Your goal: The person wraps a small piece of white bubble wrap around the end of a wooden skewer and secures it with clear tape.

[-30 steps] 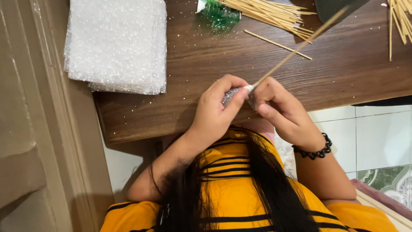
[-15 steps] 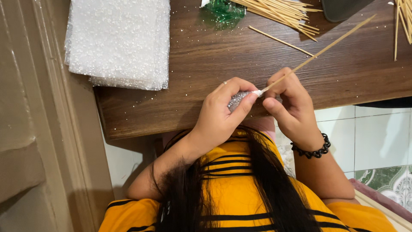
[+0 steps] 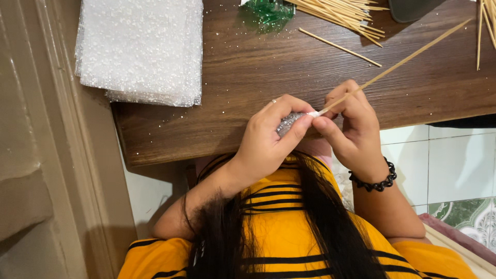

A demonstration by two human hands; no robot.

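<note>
At far left we see one stack of white sparkly mesh sheets (image 3: pixel 139 49) lying on the brown table (image 3: pixel 232 98); we cannot count the sheets in it. Beyond it, at the table's far edge, sits one crumpled green scrap (image 3: pixel 268 13).

Our left hand (image 3: pixel 266 142) curls round one small silver glittery piece (image 3: pixel 287 123), thumb and fingers pressed tight on it just above the table's near edge. Our right hand (image 3: pixel 354 129) pinches the white-tipped end of one long stick (image 3: pixel 398 64) right against that piece, and the stick slants up and away to the right.

We judge that the step in hand is binding the glittery piece onto the stick's end. Any next move calls for both pinches to stay firm, so the piece does not slip off the tip.

Further right, one loose stick (image 3: pixel 341 47) lies alone below a heap of sticks (image 3: pixel 341 9), too many to count. One dark object (image 3: pixel 413 8) follows, then a second bunch of sticks (image 3: pixel 485 26) at the edge.
</note>
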